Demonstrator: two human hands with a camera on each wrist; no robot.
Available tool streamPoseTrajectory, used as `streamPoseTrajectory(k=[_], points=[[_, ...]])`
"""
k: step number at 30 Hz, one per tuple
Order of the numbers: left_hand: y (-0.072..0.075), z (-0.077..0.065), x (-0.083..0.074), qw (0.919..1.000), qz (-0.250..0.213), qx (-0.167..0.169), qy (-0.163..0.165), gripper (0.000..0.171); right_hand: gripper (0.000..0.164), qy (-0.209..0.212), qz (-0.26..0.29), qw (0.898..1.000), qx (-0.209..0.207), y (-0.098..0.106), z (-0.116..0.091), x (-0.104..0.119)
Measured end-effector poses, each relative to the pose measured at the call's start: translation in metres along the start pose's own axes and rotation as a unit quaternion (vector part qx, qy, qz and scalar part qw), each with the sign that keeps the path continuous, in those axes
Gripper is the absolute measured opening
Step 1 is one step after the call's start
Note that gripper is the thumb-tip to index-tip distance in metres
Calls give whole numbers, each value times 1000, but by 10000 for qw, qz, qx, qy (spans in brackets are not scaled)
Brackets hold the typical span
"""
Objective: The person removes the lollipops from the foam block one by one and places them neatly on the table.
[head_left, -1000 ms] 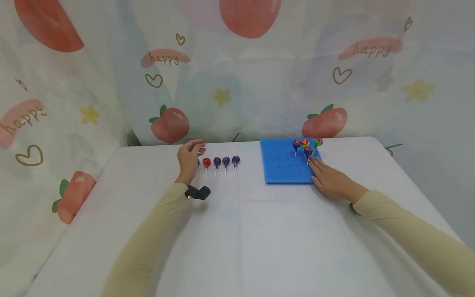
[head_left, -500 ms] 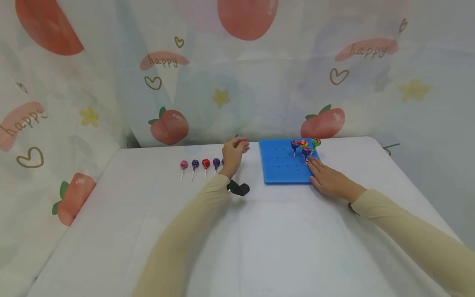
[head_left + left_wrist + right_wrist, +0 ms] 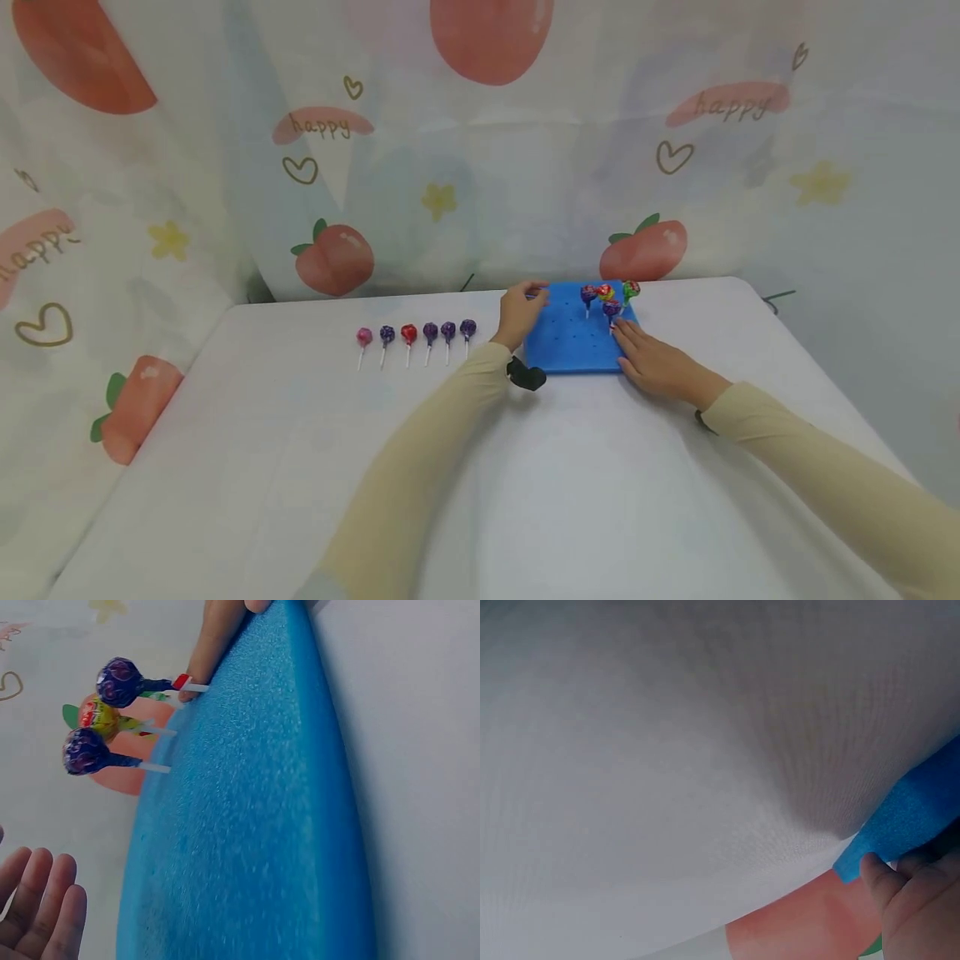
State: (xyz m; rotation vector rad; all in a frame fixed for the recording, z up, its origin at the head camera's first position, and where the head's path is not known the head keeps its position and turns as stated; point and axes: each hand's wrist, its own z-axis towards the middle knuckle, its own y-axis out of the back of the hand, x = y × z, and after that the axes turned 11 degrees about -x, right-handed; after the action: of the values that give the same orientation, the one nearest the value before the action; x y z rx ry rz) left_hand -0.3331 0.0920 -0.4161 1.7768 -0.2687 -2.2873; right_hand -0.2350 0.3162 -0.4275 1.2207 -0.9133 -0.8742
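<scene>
Over the left edge of a blue foam board (image 3: pixel 555 354) hovers my left hand (image 3: pixel 520 312). Its fingers look loosely extended, and nothing shows between them in the left wrist view, where the hand (image 3: pixel 41 907) is at the lower left. My right hand (image 3: pixel 656 362) rests on the board's right edge with its fingers straight. Close to those fingertips, a purple lollipop (image 3: pixel 611 309) stands in the board. Behind it are another purple lollipop (image 3: pixel 588 294), a yellow-and-red lollipop (image 3: pixel 605 292) and a green lollipop (image 3: pixel 632 289), sticks down. Small holes dot the board's surface.
Left of the board, several lollipops lie in a row on the white tabletop (image 3: pixel 300 433), sticks toward me: a pink lollipop (image 3: pixel 363 337), a red lollipop (image 3: pixel 408 334) and purple ones. A printed curtain (image 3: pixel 480 183) hangs behind the table.
My left hand has moved right from the left end of the lollipop row to the board, uncovering the row. The right hand stays on the board's edge.
</scene>
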Motion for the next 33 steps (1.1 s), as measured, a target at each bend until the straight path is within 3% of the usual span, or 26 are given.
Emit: streamPoseTrajectory(k=[12, 16, 20, 25, 33], points=[[-27, 11, 3, 9924, 682, 935, -428, 31, 60, -1, -37, 10000, -5, -3, 1, 0], [-30, 13, 5, 9882, 830, 1215, -415, 32, 60, 24, -64, 10000, -20, -4, 0, -1], [-32, 13, 6, 9867, 683, 1437, -320, 33, 60, 10, -65, 10000, -5, -5, 0, -2], [-39, 12, 8, 9878, 448, 1465, -292, 31, 60, 4, -118, 9999, 18, -6, -1, -3], [-53, 11, 8, 9897, 542, 1296, -291, 35, 60, -11, -111, 9999, 18, -3, -1, -1]])
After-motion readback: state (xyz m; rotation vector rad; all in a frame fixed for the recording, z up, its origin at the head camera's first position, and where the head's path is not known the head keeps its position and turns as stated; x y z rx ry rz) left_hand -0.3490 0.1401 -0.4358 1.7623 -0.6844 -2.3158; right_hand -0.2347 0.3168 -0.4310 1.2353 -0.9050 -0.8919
